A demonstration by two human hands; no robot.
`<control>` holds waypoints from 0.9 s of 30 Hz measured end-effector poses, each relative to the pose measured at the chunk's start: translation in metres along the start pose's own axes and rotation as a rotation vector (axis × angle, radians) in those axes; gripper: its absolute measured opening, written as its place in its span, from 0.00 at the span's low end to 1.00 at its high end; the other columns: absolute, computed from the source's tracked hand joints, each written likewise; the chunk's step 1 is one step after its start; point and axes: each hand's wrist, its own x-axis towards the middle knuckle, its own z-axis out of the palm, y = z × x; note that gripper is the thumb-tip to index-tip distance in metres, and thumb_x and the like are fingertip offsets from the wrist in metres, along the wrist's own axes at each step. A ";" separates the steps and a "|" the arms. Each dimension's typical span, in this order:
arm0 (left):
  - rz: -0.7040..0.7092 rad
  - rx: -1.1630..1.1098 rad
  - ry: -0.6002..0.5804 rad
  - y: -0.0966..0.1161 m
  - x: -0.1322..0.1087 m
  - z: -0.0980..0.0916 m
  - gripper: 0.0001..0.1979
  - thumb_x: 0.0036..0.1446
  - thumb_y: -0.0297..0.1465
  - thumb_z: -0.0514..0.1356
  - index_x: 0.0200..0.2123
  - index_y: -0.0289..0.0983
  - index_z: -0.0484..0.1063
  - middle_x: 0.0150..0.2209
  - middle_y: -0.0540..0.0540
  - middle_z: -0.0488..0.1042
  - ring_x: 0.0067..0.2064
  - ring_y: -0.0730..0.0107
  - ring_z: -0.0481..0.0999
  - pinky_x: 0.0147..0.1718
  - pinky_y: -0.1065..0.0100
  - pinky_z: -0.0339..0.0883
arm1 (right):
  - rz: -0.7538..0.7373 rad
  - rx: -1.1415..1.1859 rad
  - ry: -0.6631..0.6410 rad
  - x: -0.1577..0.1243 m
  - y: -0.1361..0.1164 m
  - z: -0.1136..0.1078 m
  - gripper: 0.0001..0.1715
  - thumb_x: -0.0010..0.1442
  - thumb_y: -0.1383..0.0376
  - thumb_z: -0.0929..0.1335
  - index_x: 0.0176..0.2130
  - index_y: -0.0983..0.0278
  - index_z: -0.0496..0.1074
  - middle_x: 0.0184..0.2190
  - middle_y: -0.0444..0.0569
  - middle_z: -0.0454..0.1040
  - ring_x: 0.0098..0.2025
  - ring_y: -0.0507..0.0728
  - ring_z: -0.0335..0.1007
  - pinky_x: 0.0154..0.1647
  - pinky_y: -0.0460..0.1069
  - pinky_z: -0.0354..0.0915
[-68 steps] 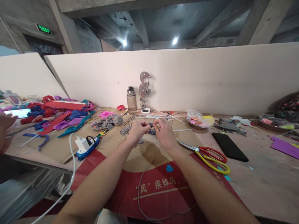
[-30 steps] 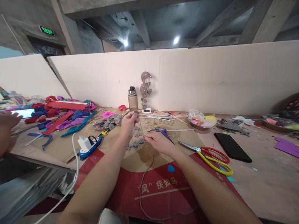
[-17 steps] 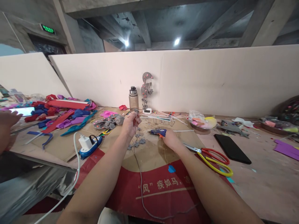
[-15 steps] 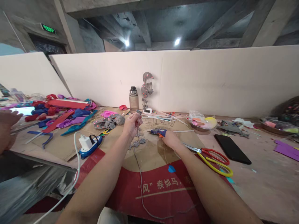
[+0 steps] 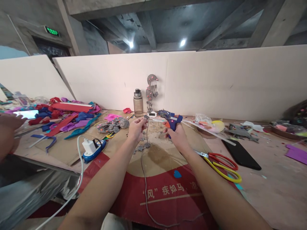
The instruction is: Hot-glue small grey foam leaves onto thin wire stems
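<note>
My left hand [image 5: 137,129] pinches a small grey felt piece [image 5: 146,117], from which grey yarn [image 5: 143,166] hangs and trails over the cardboard toward the front edge. My right hand [image 5: 177,135] is wrapped round the grip of a blue glue gun [image 5: 174,120] with an orange trigger. Its dark, grimy nozzle points left toward the felt piece, a short way apart from it. A clear glue stick [image 5: 211,132] juts from the gun's rear. Beneath my left hand, several small grey felt shapes [image 5: 144,147] lie on the cardboard [image 5: 165,156].
Red-and-yellow scissors [image 5: 223,164] and a black phone [image 5: 241,155] lie at right. A blue power strip [image 5: 94,153] with a white plug is at left, beside heaped fabric strips [image 5: 69,115]. A bottle [image 5: 138,103] stands behind. Another person's hand [image 5: 9,127] shows far left.
My right hand has lifted the glue gun off the cardboard and raised it toward the felt piece. My left hand still holds that piece, nearly in the same place.
</note>
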 end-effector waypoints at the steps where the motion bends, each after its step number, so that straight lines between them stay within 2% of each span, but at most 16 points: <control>1: 0.001 -0.001 0.006 0.000 0.000 0.000 0.15 0.36 0.32 0.73 0.23 0.33 0.71 0.22 0.51 0.69 0.21 0.84 0.61 0.20 0.77 0.52 | -0.024 0.027 -0.031 -0.003 -0.003 0.002 0.20 0.49 0.66 0.63 0.44 0.61 0.64 0.45 0.49 0.73 0.30 0.50 0.69 0.24 0.45 0.67; 7: -0.022 -0.055 0.012 0.001 0.003 -0.003 0.14 0.36 0.32 0.73 0.22 0.32 0.71 0.20 0.53 0.67 0.21 0.84 0.61 0.20 0.78 0.54 | -0.042 -0.069 -0.106 -0.010 -0.008 0.006 0.12 0.52 0.65 0.63 0.39 0.63 0.68 0.34 0.46 0.73 0.23 0.48 0.62 0.24 0.46 0.63; 17: -0.058 -0.119 -0.016 0.004 0.001 0.000 0.15 0.36 0.31 0.73 0.21 0.33 0.70 0.21 0.52 0.67 0.21 0.84 0.62 0.20 0.79 0.56 | -0.123 -0.213 -0.140 -0.008 0.002 0.003 0.08 0.58 0.62 0.63 0.39 0.60 0.68 0.32 0.45 0.72 0.23 0.52 0.60 0.26 0.49 0.63; 21: -0.048 -0.102 -0.020 0.004 0.000 0.000 0.15 0.35 0.32 0.74 0.22 0.33 0.71 0.21 0.52 0.68 0.21 0.84 0.62 0.21 0.79 0.57 | -0.166 -0.232 -0.090 -0.006 0.010 0.005 0.09 0.59 0.61 0.64 0.41 0.60 0.68 0.37 0.47 0.73 0.27 0.53 0.62 0.29 0.50 0.65; 27: -0.017 -0.023 -0.014 0.002 0.000 -0.001 0.16 0.36 0.34 0.74 0.20 0.33 0.71 0.20 0.51 0.68 0.22 0.83 0.63 0.21 0.79 0.57 | -0.250 -0.302 -0.069 -0.008 0.007 0.006 0.10 0.60 0.61 0.64 0.42 0.60 0.68 0.36 0.48 0.73 0.36 0.58 0.67 0.38 0.54 0.67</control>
